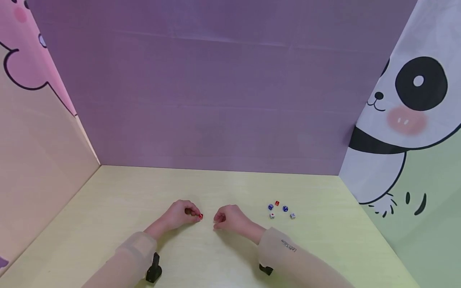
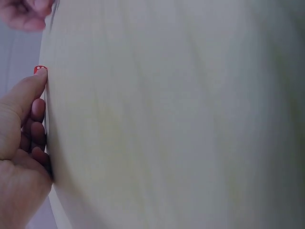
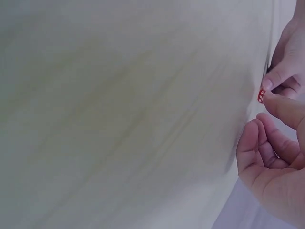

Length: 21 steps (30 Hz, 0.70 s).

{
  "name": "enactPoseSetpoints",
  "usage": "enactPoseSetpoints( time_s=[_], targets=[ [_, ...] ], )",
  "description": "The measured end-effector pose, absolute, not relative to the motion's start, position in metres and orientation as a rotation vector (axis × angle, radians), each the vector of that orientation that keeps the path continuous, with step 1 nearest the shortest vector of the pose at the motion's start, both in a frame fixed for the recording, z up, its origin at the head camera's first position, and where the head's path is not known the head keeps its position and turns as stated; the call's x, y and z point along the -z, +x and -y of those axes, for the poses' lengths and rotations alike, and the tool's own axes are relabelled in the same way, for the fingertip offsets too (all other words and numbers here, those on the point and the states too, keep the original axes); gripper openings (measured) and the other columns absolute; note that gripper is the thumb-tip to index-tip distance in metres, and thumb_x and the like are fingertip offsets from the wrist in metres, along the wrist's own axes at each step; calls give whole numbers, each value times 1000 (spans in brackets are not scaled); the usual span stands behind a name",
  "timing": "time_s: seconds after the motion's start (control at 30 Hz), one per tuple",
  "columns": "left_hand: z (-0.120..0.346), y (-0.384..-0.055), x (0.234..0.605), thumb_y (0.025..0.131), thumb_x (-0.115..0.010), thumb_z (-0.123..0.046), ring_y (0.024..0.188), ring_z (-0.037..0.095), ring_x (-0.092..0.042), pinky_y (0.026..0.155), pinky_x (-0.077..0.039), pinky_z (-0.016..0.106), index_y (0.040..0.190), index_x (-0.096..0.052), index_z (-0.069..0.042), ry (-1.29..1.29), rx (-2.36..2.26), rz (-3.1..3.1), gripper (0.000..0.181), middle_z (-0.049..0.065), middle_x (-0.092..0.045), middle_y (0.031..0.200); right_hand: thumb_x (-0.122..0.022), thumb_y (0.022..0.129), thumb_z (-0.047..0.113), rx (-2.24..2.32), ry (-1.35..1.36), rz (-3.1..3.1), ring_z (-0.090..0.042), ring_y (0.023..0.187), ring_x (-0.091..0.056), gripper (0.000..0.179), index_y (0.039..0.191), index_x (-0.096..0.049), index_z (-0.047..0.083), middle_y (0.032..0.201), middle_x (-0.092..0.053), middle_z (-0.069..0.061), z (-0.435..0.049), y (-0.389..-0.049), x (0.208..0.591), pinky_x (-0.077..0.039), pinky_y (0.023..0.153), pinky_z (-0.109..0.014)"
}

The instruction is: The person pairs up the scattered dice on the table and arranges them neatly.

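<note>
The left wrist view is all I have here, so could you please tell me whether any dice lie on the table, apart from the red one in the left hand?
Observer: Yes, the head view shows five more dice on the table, off to the person's right.
Operator: Thank you; does the right hand hold one?
Observer: None that I can see; in the head view, a gap separates the right hand from the red die.
</note>
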<state>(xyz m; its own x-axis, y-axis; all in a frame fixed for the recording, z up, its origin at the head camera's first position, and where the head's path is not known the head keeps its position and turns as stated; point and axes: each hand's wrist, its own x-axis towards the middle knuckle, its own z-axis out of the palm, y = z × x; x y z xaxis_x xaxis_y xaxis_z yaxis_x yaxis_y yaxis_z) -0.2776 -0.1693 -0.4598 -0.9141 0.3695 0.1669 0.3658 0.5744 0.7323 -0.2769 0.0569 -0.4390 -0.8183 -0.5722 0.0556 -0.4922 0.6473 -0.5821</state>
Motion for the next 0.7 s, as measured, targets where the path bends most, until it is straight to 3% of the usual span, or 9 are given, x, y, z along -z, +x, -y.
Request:
enactPoseSetpoints(
  time_s=[0.27,0.7],
  targets=[
    [169,-276,460,77,-78,-12,71,9,-49,64,-41,19,85,-71,-7,612,-1298,-2756,12,-1,-61,78,-75,79,11,946,-924,-2761,-6,67,-51,12,88,-69,5,75,-62,3,-101,-273,425,-45,64,-20],
    [169,-279,460,77,-77,-10,72,12,-50,64,-42,20,85,-70,-8,561,-1310,-2751,11,-2,-61,79,-73,81,12,964,-652,-3032,-9,69,-50,10,88,-69,7,75,-60,4,-180,-288,413,-44,62,-23]
  ],
)
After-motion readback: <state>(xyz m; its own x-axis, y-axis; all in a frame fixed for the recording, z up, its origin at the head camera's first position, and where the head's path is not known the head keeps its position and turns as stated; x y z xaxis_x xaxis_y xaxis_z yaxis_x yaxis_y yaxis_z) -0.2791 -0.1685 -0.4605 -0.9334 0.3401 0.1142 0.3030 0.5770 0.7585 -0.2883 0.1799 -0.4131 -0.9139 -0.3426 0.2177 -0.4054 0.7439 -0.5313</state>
